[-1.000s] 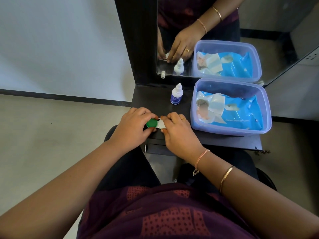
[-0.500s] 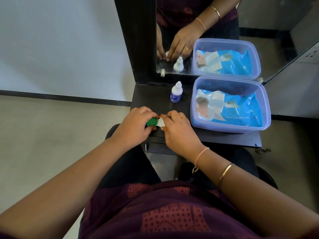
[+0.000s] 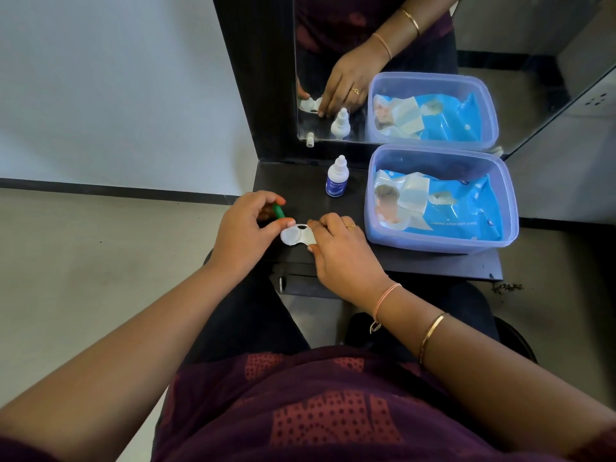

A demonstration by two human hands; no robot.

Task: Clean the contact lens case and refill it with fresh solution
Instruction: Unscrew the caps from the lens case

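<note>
A white contact lens case (image 3: pixel 295 235) lies on the dark shelf (image 3: pixel 300 188), its left well uncovered. My right hand (image 3: pixel 343 255) pins the case's right half to the shelf, hiding that side. My left hand (image 3: pixel 246 228) is lifted just left of the case and pinches a green cap (image 3: pixel 278 211) between thumb and fingers, tilted on edge. A small white solution bottle with a blue label (image 3: pixel 337 177) stands capped behind the case, near the mirror.
A clear lilac plastic tub (image 3: pixel 506 208) holding a blue wet-wipes pack (image 3: pixel 443 208) fills the right of the shelf. A mirror (image 3: pixel 533 45) stands behind. The shelf's front edge runs just below my hands; the floor is at left.
My left hand has taken the green cap off the case's left well and lifted it up and to the left. My right hand still holds the case down.
</note>
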